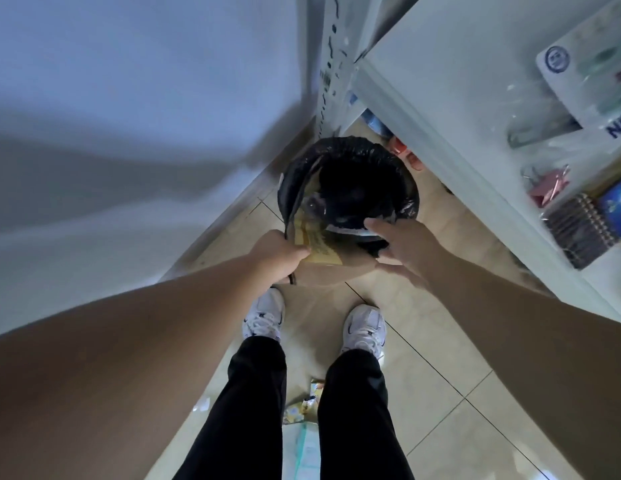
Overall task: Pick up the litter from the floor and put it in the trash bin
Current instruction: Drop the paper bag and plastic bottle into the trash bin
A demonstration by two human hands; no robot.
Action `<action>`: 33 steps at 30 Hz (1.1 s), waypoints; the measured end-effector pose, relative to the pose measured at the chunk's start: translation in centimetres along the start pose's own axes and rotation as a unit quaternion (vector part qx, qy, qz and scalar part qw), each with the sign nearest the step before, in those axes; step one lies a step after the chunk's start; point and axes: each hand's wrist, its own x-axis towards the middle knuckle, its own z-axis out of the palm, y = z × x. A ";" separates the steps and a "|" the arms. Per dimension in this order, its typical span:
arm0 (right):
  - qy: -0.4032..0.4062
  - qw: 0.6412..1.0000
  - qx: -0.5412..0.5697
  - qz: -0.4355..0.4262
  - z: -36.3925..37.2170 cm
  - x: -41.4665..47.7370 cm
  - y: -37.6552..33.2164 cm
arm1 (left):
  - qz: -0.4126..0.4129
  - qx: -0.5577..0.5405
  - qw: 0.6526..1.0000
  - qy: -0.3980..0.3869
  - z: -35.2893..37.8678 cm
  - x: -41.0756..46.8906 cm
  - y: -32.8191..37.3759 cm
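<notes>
The trash bin's (349, 188) inside is too dark to read; legs (257, 403) hide part of the floor litter (302, 407).

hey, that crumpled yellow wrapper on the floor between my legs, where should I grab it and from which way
Take the crumpled yellow wrapper by its raised, creased upper edge, pinching it with your fingers from above. It lies loosely bunched on the tile between your legs, so the folds stand up and probably give a better purchase than a flat part. Your right hand looks free.

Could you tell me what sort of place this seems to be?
Probably an office or study corner indoors: a tiled floor, a white desk carrying a spiral notebook and binder clips, and a bag-lined trash bin tucked by the wall.
</notes>
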 end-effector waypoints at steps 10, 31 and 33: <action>0.082 0.981 -0.174 0.006 0.7 -0.9 1.9 | 0.045 0.007 0.998 0.041 0.5 -0.5 -0.4; 0.022 0.974 -0.225 -0.009 0.8 -5.3 1.0 | 0.100 0.131 0.985 0.053 -1.7 -3.5 0.4; 0.006 0.955 -0.295 -0.044 0.3 -7.6 0.1 | 0.116 0.220 0.968 0.034 -2.9 -6.2 0.4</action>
